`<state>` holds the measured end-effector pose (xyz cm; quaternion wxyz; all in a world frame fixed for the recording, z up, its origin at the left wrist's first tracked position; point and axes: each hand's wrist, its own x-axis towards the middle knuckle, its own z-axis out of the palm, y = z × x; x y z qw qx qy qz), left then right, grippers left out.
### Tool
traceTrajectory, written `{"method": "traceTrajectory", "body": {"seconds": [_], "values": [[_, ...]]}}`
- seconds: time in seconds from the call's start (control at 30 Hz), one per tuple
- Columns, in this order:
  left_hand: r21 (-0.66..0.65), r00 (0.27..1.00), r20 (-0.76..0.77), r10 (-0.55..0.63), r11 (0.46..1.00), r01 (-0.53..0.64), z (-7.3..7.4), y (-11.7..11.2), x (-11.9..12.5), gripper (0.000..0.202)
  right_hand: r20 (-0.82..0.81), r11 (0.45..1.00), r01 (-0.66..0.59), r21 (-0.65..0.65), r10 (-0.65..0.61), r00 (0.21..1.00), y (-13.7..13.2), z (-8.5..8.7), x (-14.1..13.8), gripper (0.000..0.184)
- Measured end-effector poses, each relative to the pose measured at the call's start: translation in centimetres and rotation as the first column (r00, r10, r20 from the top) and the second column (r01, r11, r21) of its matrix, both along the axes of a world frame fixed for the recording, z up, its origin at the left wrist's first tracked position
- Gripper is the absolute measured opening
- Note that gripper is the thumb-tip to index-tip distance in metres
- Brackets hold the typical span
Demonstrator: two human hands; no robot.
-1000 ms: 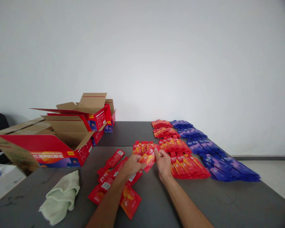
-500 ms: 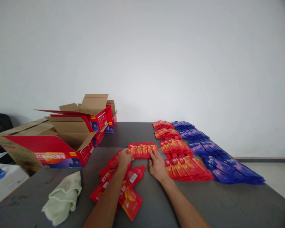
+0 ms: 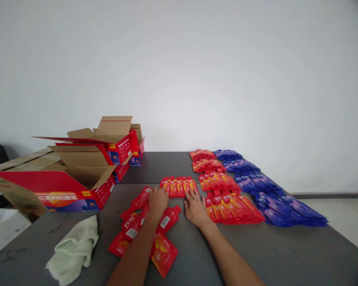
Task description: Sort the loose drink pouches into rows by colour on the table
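A short row of overlapping red spouted pouches printed with orange fruit lies ahead of my hands. My right hand rests with spread fingers at the row's near right edge, fingertips touching the pouches. My left hand is just left of the row, over a loose heap of red pouches; its fingers are apart and slightly bent, their tips partly hidden, and I see no pouch lifted in it. Some of the heap shows barcoded backs, and my left forearm covers part of it. One pouch lies face up nearest me.
Fanned stacks of red pouches line the right side, beside stacks of blue pouches. Open red cartons stand on the left. A pale green cloth lies on the dark table at front left. A white wall rises behind.
My left hand has drawn back from the row's left end toward the loose heap, its fingers loosening. My right hand stays at the row's right edge. The view has shifted slightly.
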<state>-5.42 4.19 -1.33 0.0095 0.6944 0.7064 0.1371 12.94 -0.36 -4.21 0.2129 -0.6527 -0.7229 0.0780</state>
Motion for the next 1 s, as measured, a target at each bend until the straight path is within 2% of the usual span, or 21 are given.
{"method": "traceTrajectory", "body": {"seconds": [0.2, 0.37, 0.47, 0.63, 0.73, 0.83, 0.9, 1.0], "values": [[-0.011, 1.000, 0.006, -0.027, 1.000, 0.027, -0.2, -0.1, -0.1, 0.040, 0.007, 1.000, -0.001, 0.001, 0.001, 1.000, 0.0, -0.2, 0.0, 0.052], [0.021, 0.997, -0.044, -0.064, 0.998, 0.065, 1.2, -1.5, -0.1, 0.035, -0.002, 0.999, 0.003, 0.048, -0.003, 1.000, -0.2, 0.2, -0.1, 0.052], [-0.081, 0.989, -0.050, -0.139, 0.987, 0.135, 2.6, -3.0, -0.1, 0.030, -0.016, 0.994, 0.017, 0.112, -0.015, 1.000, -0.4, 0.7, -0.3, 0.048], [-0.277, 0.975, -0.018, -0.221, 0.938, 0.208, 4.2, -4.6, 0.2, 0.042, -0.078, 0.984, 0.018, 0.180, -0.004, 0.997, -0.6, 1.2, -0.6, 0.038], [-0.356, 0.969, 0.049, -0.241, 0.903, 0.242, 4.2, -4.6, 0.3, 0.044, -0.136, 0.979, 0.003, 0.203, 0.025, 0.990, -0.6, 1.2, -0.7, 0.036], [-0.408, 0.952, 0.167, -0.258, 0.861, 0.305, 3.6, -4.0, -0.2, 0.024, -0.221, 0.969, -0.029, 0.246, 0.086, 0.971, -0.7, 1.6, -0.8, 0.033], [-0.388, 0.916, 0.288, -0.278, 0.841, 0.377, 3.1, -3.6, -0.6, 0.019, -0.304, 0.966, -0.044, 0.255, 0.123, 0.945, -1.1, 2.3, -1.0, 0.031], [-0.321, 0.847, 0.441, -0.298, 0.828, 0.459, 2.9, -3.3, -1.0, 0.023, -0.449, 0.971, -0.083, 0.225, 0.179, 0.875, -1.9, 3.8, -1.3, 0.034]]}}
